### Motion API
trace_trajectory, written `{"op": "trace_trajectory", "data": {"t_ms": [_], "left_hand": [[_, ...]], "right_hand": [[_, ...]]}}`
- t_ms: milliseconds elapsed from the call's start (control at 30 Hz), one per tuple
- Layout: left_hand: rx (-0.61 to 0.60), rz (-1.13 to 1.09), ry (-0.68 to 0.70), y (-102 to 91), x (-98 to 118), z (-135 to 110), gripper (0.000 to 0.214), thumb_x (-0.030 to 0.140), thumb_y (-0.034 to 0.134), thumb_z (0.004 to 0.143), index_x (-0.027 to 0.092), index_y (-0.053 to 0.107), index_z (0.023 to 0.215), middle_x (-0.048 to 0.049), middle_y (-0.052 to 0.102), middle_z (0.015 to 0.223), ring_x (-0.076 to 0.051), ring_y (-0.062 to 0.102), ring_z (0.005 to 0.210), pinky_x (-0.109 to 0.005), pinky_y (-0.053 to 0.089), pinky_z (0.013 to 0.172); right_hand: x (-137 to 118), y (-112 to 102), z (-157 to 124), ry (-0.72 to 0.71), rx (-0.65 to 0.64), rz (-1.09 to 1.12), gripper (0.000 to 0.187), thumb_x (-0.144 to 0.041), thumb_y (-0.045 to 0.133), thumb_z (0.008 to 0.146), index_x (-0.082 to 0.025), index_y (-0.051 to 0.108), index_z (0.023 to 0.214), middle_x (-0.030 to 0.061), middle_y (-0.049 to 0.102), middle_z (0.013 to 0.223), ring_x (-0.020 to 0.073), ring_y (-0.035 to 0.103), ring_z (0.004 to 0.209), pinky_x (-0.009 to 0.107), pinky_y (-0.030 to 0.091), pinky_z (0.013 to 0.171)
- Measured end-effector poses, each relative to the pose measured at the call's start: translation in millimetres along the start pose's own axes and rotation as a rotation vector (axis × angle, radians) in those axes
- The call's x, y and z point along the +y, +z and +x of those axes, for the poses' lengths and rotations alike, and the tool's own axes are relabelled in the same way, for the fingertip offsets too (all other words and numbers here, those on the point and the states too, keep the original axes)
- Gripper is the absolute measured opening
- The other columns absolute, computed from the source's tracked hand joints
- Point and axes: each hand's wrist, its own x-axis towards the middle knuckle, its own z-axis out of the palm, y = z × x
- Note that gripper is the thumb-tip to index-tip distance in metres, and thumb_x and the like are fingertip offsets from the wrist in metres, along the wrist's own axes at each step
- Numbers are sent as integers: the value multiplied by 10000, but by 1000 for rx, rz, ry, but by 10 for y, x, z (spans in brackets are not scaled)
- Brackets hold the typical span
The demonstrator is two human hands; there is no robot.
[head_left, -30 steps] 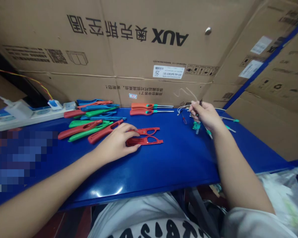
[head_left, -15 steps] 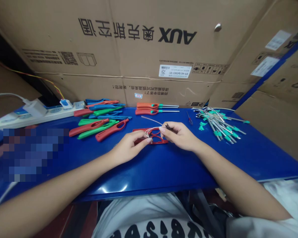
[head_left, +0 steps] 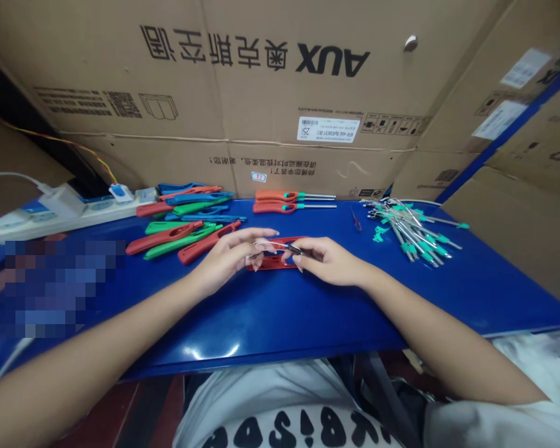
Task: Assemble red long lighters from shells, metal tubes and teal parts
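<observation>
Over the blue table (head_left: 298,317), my left hand (head_left: 233,255) is closed in a loose pinch on thin white wires (head_left: 264,242). My right hand (head_left: 331,260) grips a small black part (head_left: 295,249) joined to those wires, its far end covered by my fingers. Beneath both hands lie red lighter shell halves (head_left: 275,264), partly hidden by my fingers. Farther back sit an orange lighter (head_left: 275,196) and a red lighter (head_left: 274,208), each with a metal tube pointing right.
Several red, green and blue lighter shells (head_left: 175,239) are piled at left. At right is a heap of metal tubes with green ends (head_left: 415,233), with a small screwdriver (head_left: 356,221) beside it. A power strip (head_left: 93,208) and a cardboard wall (head_left: 242,106) stand behind.
My left hand has shifted left and up, and its fingers have changed position. My right hand has moved slightly left and down, bringing the black part above the red shells.
</observation>
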Motion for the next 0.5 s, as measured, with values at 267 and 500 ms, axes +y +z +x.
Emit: {"op": "trace_trajectory", "data": {"t_ms": [267, 500], "left_hand": [[-79, 457, -12, 94, -2, -29, 411, 518, 639, 875, 136, 738, 760, -42, 703, 711, -86, 465, 501, -229, 383, 508], [-30, 612, 122, 35, -77, -24, 416, 497, 604, 906, 153, 693, 689, -25, 701, 691, -137, 590, 625, -239, 448, 623]], "right_hand": [[28, 87, -19, -189, -25, -373, 194, -125, 519, 914, -164, 666, 1035, 60, 710, 900, 157, 613, 745, 274, 477, 713], [23, 127, -24, -220, 20, -508, 134, -139, 551, 912, -153, 652, 999, 87, 694, 930, 186, 631, 822, 303, 512, 761]]}}
